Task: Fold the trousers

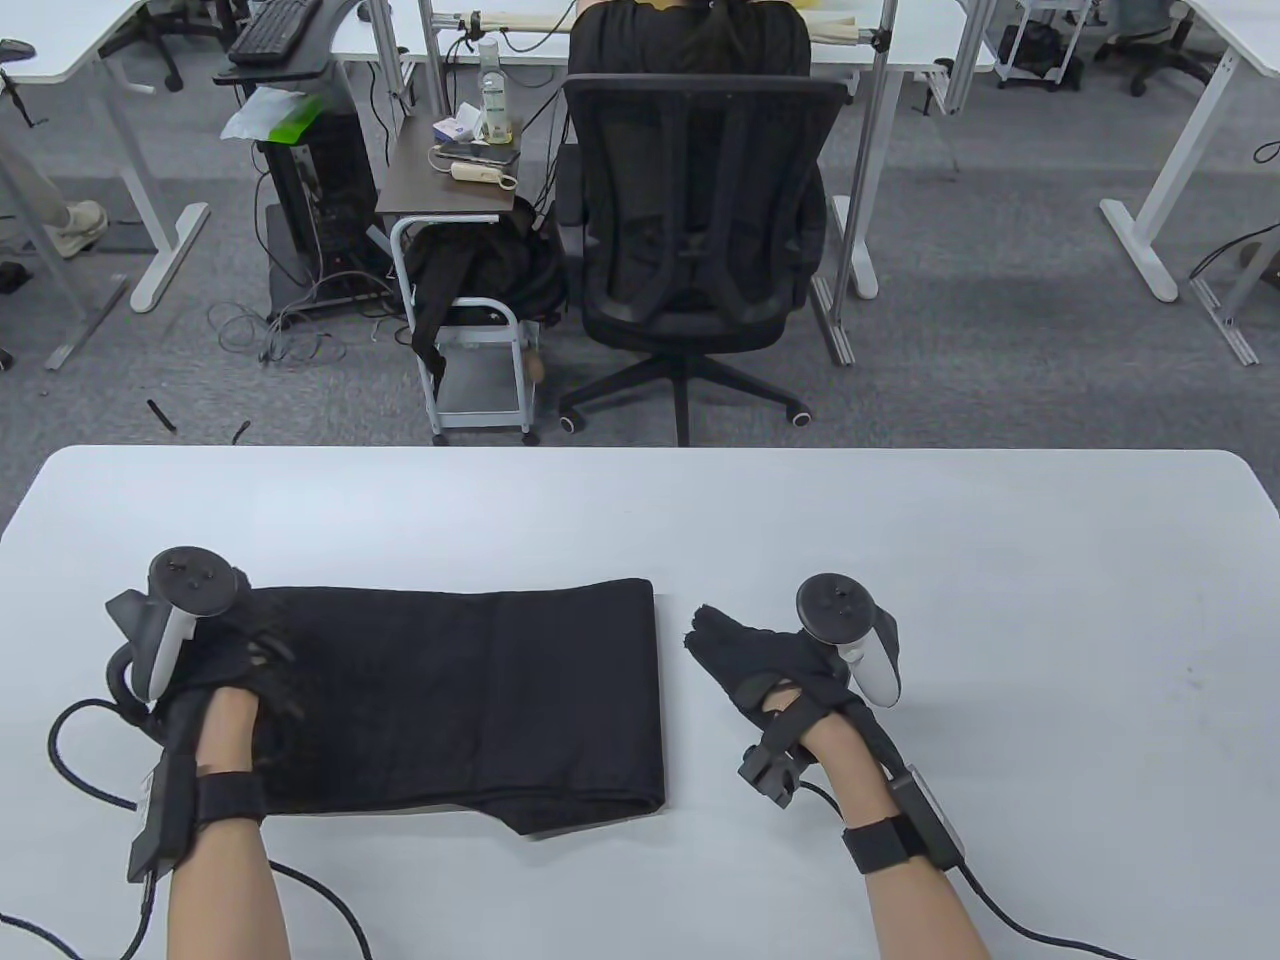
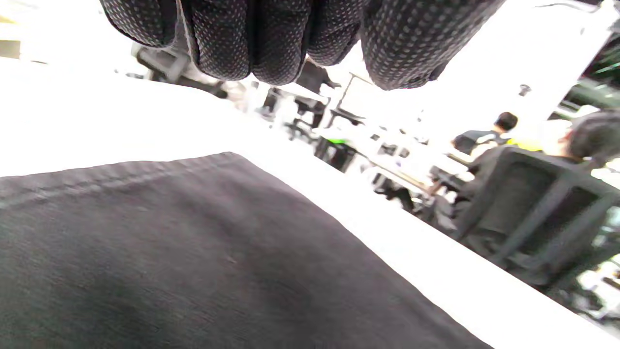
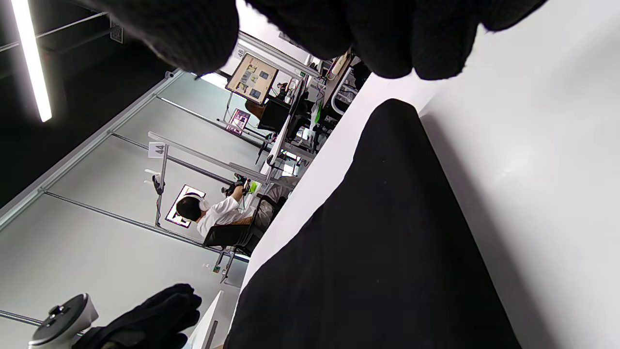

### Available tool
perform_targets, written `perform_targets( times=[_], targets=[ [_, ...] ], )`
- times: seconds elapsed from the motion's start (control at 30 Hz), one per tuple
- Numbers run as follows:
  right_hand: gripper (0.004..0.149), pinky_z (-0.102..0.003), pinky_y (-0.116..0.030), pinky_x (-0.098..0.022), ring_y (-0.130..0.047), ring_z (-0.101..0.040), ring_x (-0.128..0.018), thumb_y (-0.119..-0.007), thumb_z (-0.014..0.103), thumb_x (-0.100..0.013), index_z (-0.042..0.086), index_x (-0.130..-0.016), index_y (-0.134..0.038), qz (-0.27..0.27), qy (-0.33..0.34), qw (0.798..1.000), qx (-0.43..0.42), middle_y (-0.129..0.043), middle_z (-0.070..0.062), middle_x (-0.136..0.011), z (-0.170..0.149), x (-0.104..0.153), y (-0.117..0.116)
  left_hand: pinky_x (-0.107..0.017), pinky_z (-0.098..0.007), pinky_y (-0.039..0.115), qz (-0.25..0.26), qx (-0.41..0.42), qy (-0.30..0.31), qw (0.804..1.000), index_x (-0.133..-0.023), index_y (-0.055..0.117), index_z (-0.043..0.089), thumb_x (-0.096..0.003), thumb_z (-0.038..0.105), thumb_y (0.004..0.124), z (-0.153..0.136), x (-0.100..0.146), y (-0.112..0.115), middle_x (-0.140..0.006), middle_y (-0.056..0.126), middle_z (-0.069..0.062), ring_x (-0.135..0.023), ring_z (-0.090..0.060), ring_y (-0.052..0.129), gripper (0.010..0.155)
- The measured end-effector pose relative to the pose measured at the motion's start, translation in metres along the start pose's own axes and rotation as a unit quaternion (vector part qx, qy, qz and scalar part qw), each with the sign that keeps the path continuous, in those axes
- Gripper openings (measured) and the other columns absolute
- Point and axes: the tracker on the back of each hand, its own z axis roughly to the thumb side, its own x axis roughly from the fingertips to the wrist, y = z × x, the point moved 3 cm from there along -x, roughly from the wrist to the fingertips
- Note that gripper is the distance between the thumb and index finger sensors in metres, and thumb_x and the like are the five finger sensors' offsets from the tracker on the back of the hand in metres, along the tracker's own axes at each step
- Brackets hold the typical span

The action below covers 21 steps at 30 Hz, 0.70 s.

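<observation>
The black trousers (image 1: 450, 700) lie on the white table (image 1: 640, 520), folded into a rectangle, with a small flap sticking out at the near edge. My left hand (image 1: 262, 655) rests on the trousers' left end with the fingers spread, gripping nothing. In the left wrist view its fingers (image 2: 271, 39) hang just over the cloth (image 2: 193, 261) near a stitched hem. My right hand (image 1: 715, 640) lies on the bare table just right of the trousers' folded right edge, apart from it. The right wrist view shows its fingers (image 3: 387, 34) and the trousers (image 3: 378, 252).
A black office chair (image 1: 700, 240) with a seated person and a small cart (image 1: 470, 300) stand on the floor beyond the table's far edge. Glove cables trail off the near edge of the table by both forearms.
</observation>
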Motion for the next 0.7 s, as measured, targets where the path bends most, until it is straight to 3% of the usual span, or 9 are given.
perform_targets(
  times=[0.37, 0.7],
  targets=[
    [0.074, -0.067, -0.054, -0.066, -0.068, -0.054, -0.090, -0.068, 0.052, -0.051, 0.004, -0.105, -0.056, 0.000, -0.004, 1.000, 0.013, -0.063, -0.028, -0.105, -0.002, -0.002, -0.005, -0.074, -0.059, 0.059, -0.021, 0.037, 0.120, 0.992, -0.108, 0.049, 0.027, -0.0497, 0.052, 0.076, 0.082, 0.033, 0.040, -0.119, 0.060, -0.008, -0.108, -0.039, 0.063, 0.069],
    [0.074, -0.067, -0.052, -0.067, -0.065, -0.054, -0.092, -0.068, 0.052, -0.051, 0.005, -0.106, -0.052, -0.007, -0.027, 0.999, 0.045, -0.059, -0.027, -0.106, -0.015, -0.007, -0.015, -0.077, -0.060, 0.050, -0.084, 0.078, 0.185, 0.976, -0.109, 0.045, 0.030, -0.0493, 0.055, 0.075, 0.123, 0.065, 0.118, -0.123, 0.047, -0.005, -0.113, -0.039, 0.046, 0.071]
  ],
)
